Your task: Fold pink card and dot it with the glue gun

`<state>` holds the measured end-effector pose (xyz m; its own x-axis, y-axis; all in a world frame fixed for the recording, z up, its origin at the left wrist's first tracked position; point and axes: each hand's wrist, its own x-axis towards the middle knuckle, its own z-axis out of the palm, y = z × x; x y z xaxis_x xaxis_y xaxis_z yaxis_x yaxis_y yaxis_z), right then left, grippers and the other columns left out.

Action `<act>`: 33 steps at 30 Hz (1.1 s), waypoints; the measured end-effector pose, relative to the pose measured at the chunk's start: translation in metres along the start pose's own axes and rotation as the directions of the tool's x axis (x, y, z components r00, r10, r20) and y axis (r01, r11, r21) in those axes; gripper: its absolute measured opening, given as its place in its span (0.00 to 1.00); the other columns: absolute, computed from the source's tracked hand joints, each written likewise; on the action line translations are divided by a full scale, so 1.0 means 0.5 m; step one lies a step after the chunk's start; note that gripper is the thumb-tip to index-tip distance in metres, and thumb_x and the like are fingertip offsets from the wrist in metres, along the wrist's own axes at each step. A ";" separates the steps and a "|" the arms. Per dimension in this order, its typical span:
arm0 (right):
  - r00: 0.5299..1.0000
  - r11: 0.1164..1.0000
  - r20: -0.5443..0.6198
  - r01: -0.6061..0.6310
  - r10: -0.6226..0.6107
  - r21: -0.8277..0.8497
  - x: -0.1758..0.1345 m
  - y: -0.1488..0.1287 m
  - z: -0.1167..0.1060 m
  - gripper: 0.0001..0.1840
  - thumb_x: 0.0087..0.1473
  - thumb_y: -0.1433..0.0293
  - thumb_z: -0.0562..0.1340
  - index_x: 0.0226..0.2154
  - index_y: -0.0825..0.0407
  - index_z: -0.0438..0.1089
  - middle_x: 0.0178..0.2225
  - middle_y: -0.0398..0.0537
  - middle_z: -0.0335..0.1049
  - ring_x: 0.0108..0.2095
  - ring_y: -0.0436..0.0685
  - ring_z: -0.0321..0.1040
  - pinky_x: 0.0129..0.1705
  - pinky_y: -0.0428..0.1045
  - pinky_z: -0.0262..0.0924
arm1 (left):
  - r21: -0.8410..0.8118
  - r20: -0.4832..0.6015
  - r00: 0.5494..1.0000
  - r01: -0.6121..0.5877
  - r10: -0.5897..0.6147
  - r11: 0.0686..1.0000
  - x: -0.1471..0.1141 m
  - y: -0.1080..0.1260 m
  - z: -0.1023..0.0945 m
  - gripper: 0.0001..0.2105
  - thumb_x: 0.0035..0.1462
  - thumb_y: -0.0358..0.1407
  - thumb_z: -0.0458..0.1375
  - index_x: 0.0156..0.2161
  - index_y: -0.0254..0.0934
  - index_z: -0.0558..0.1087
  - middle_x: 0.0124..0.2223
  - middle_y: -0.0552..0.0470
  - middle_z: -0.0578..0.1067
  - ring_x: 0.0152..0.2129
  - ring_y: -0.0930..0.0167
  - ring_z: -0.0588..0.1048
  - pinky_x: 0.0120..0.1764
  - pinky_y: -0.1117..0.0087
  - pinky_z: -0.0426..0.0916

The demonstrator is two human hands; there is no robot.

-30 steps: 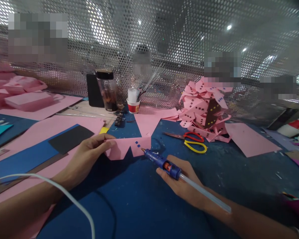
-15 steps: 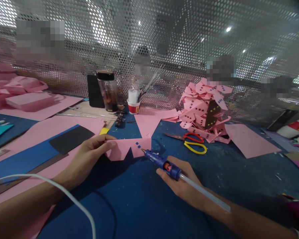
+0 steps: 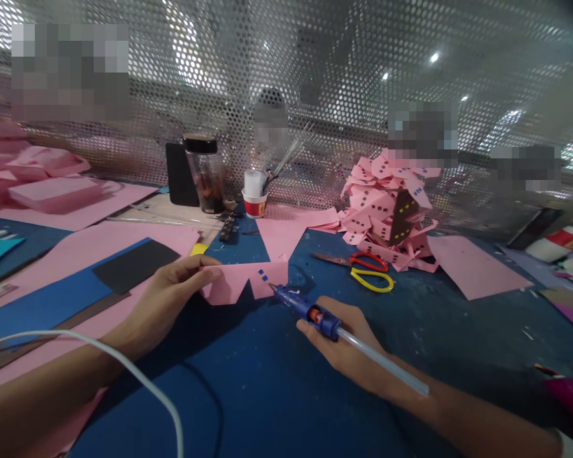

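Between its thumb and fingers my left hand [image 3: 184, 283] pinches the left end of a pink paper piece [image 3: 226, 283]. This piece has a V-shaped notch in its lower edge and a few small dark blue squares stuck near its middle. A blue hot glue gun [image 3: 305, 310] is gripped in my right hand [image 3: 351, 340], its nozzle pointing up and left at the paper, just right of the squares. Whether the tip touches the paper I cannot tell. A clear glue stick [image 3: 386, 362] sticks out of the gun's back, over my forearm.
Red-and-yellow-handled scissors [image 3: 370, 271] lie beyond my right hand. Behind them rises a pile of dotted pink paper pieces [image 3: 377, 210]. A paper cup [image 3: 254, 205] and a dark-lidded bottle [image 3: 205, 175] stand at the back. A white cable [image 3: 138, 375] arcs over my left forearm.
The glue gun's tip has shifted very slightly along the pink paper, staying by the blue squares. Both holds are the same; the whole view has moved a little.
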<state>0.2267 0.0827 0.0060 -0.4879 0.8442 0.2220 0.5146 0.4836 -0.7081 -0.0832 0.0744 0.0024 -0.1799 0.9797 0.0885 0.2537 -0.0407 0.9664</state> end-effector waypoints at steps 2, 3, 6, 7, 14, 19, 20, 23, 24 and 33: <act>1.000 1.000 0.001 -0.006 0.006 0.001 0.000 0.000 0.000 0.18 0.60 0.60 0.62 0.26 0.49 0.57 0.24 0.38 0.61 0.24 0.48 0.56 0.25 0.46 0.50 | -0.006 -0.002 1.000 0.001 -0.001 1.000 0.000 -0.002 0.000 0.11 0.58 0.46 0.63 0.35 0.39 0.77 0.29 0.59 0.73 0.28 0.73 0.65 0.33 0.72 0.57; 1.000 1.000 0.002 -0.007 0.007 0.000 0.001 0.000 0.000 0.18 0.60 0.60 0.63 0.26 0.49 0.57 0.24 0.38 0.61 0.24 0.48 0.56 0.25 0.46 0.50 | -0.008 -0.005 1.000 0.003 -0.003 1.000 0.001 -0.002 0.000 0.11 0.58 0.46 0.63 0.35 0.39 0.77 0.29 0.59 0.73 0.28 0.73 0.65 0.33 0.72 0.57; 1.000 1.000 -0.001 -0.008 0.008 -0.012 0.001 0.000 0.000 0.18 0.59 0.60 0.63 0.26 0.50 0.57 0.24 0.38 0.61 0.24 0.48 0.55 0.26 0.46 0.50 | -0.005 -0.006 1.000 0.003 -0.003 1.000 0.002 -0.001 0.001 0.11 0.58 0.46 0.63 0.35 0.39 0.77 0.29 0.58 0.73 0.28 0.73 0.65 0.32 0.71 0.56; 1.000 1.000 -0.003 -0.004 0.004 -0.015 0.001 0.000 0.000 0.18 0.59 0.60 0.63 0.26 0.50 0.57 0.24 0.38 0.60 0.24 0.48 0.55 0.26 0.46 0.49 | -0.003 -0.007 1.000 0.001 -0.001 1.000 0.003 -0.001 0.001 0.11 0.58 0.46 0.63 0.35 0.39 0.77 0.29 0.58 0.73 0.28 0.73 0.65 0.32 0.71 0.56; 1.000 1.000 0.001 -0.001 0.001 -0.010 -0.001 0.000 0.002 0.18 0.61 0.60 0.62 0.26 0.50 0.58 0.24 0.37 0.61 0.24 0.47 0.55 0.26 0.46 0.48 | 0.013 0.000 1.000 -0.011 0.011 1.000 0.004 -0.005 -0.001 0.11 0.58 0.46 0.63 0.34 0.40 0.77 0.29 0.59 0.73 0.28 0.72 0.65 0.33 0.71 0.57; 1.000 1.000 -0.003 0.003 -0.003 -0.024 -0.001 0.000 0.003 0.19 0.60 0.59 0.63 0.26 0.50 0.57 0.24 0.37 0.61 0.24 0.47 0.55 0.26 0.46 0.48 | 0.021 -0.004 1.000 -0.013 0.014 1.000 0.005 -0.005 0.000 0.12 0.58 0.46 0.63 0.35 0.40 0.77 0.29 0.58 0.73 0.29 0.71 0.66 0.34 0.71 0.57; 1.000 1.000 -0.003 0.001 -0.001 -0.026 0.000 0.000 0.003 0.19 0.60 0.59 0.63 0.26 0.50 0.57 0.24 0.37 0.60 0.24 0.47 0.55 0.26 0.46 0.48 | 0.018 -0.005 1.000 -0.012 0.012 1.000 0.005 -0.005 0.000 0.12 0.58 0.46 0.63 0.35 0.40 0.77 0.29 0.58 0.73 0.29 0.71 0.66 0.33 0.71 0.57; 1.000 1.000 -0.003 0.008 -0.008 -0.028 0.001 -0.001 0.002 0.20 0.60 0.58 0.64 0.25 0.50 0.57 0.24 0.37 0.60 0.24 0.47 0.55 0.26 0.46 0.48 | 0.011 -0.011 1.000 -0.010 0.010 1.000 0.004 -0.002 0.001 0.12 0.57 0.46 0.63 0.34 0.39 0.76 0.29 0.58 0.73 0.28 0.71 0.66 0.33 0.71 0.57; 1.000 0.999 -0.004 0.015 -0.015 -0.029 0.001 -0.001 0.001 0.20 0.60 0.58 0.64 0.25 0.50 0.57 0.24 0.37 0.60 0.24 0.47 0.55 0.26 0.46 0.48 | 0.013 -0.013 1.000 -0.011 0.011 1.000 0.004 -0.001 0.001 0.12 0.57 0.46 0.63 0.34 0.39 0.76 0.29 0.58 0.72 0.28 0.71 0.66 0.32 0.71 0.57; 1.000 0.999 0.008 0.015 -0.014 -0.031 -0.001 -0.002 0.000 0.20 0.61 0.58 0.62 0.25 0.50 0.56 0.23 0.37 0.59 0.23 0.47 0.54 0.25 0.45 0.48 | 0.013 0.001 1.000 -0.009 0.009 1.000 0.001 0.004 0.001 0.12 0.58 0.46 0.62 0.35 0.38 0.76 0.29 0.58 0.72 0.28 0.71 0.65 0.32 0.71 0.57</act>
<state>0.2266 0.0821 0.0067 -0.5010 0.8352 0.2267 0.5292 0.5030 -0.6833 -0.0822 0.0748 0.0041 -0.1768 0.9795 0.0965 0.2677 -0.0465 0.9624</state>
